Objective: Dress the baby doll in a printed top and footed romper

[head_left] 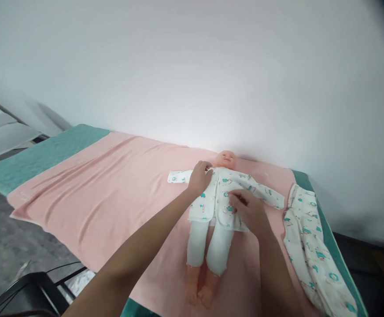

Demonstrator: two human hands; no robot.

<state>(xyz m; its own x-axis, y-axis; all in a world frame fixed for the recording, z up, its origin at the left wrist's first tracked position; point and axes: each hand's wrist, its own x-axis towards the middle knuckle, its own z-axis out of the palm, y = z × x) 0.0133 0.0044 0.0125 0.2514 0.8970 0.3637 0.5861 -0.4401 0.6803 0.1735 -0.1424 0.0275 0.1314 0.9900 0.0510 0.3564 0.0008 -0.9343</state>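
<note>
The left forearm [139, 246], bare, slants from the near left toward the far right, ending in the left hand [199, 178], back upward, its fingers [205, 165] bent toward the right. The right forearm [274, 268], also bare, rises more steeply from the near right, and the right hand [250, 210] sits nearer than the left, fingers curled and pointing left; whether either hand pinches is unclear.

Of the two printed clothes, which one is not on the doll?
The printed pants, lying along the right edge of the pink blanket; the printed jacket is on the doll.
</note>
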